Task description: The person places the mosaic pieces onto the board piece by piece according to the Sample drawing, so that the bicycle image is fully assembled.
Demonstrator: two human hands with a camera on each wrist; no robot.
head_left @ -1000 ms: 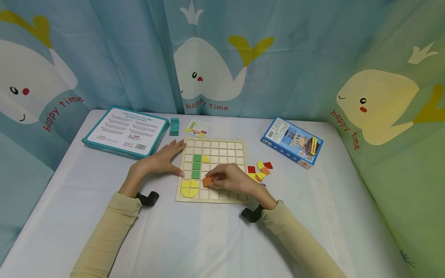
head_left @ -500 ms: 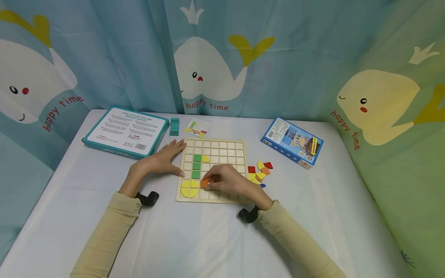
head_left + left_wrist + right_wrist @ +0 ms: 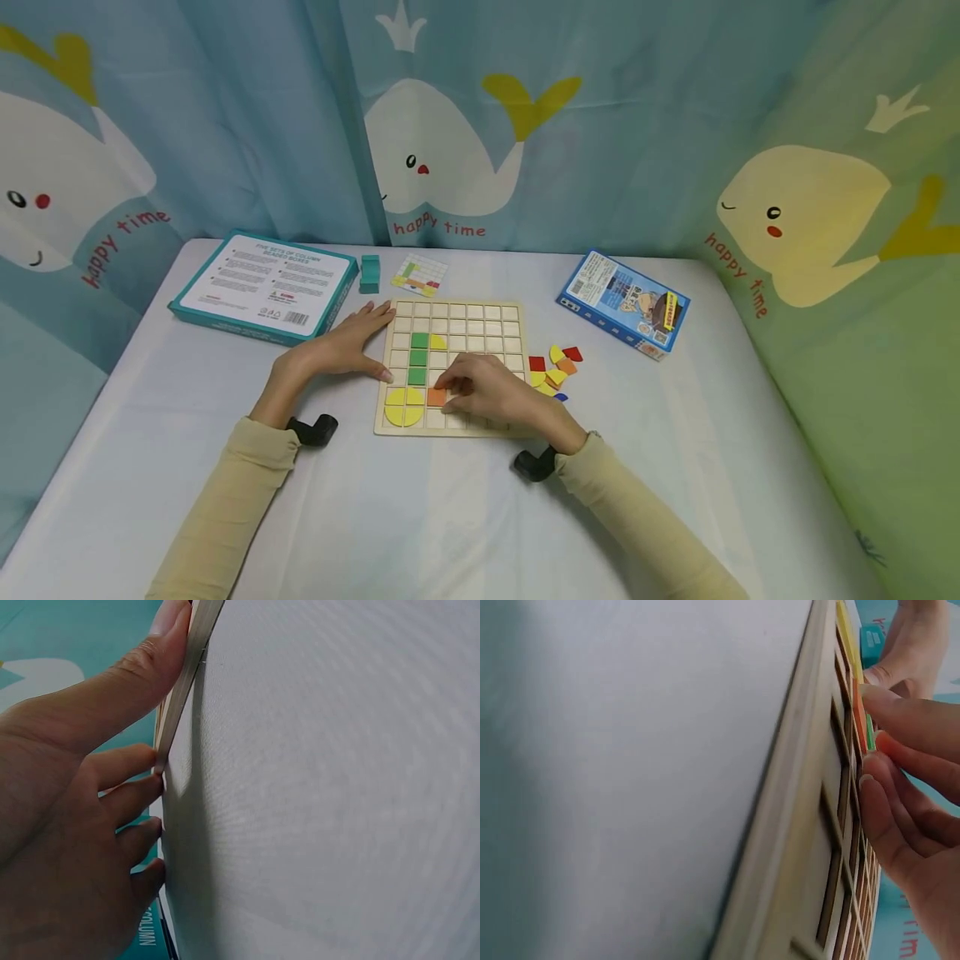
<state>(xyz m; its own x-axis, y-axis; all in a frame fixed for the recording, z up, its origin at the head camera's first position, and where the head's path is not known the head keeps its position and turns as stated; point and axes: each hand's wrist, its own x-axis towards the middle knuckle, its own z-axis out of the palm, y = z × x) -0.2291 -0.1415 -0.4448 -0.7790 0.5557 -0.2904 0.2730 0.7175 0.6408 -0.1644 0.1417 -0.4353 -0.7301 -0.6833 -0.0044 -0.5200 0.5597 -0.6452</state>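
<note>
A wooden grid board (image 3: pixel 491 312) lies on the table, with three green square tiles (image 3: pixel 417 358) in a column, a yellow quarter-circle tile (image 3: pixel 438 342) beside the top one and a yellow circle of quarter pieces (image 3: pixel 404 407) at lower left. My right hand (image 3: pixel 491 390) has its thumb and index finger at two edges of an orange square tile (image 3: pixel 437 397), which lies in a cell right of the circle. In the right wrist view those fingertips touch the orange tile (image 3: pixel 859 712). My left hand (image 3: pixel 347 343) rests with spread fingers against the board's left edge (image 3: pixel 184 690).
Loose red, yellow, orange and blue tiles (image 3: pixel 555 379) lie right of the board. Behind it are a pattern card (image 3: pixel 420 275) and a small teal block (image 3: pixel 370 275). A teal-edged box (image 3: pixel 266 285) stands at left, a blue box (image 3: pixel 624 303) at right.
My right hand has moved slightly left and lowered the orange tile from a tilt to flat in its cell. The left hand stays at the board's edge. The head view has shifted a little.
</note>
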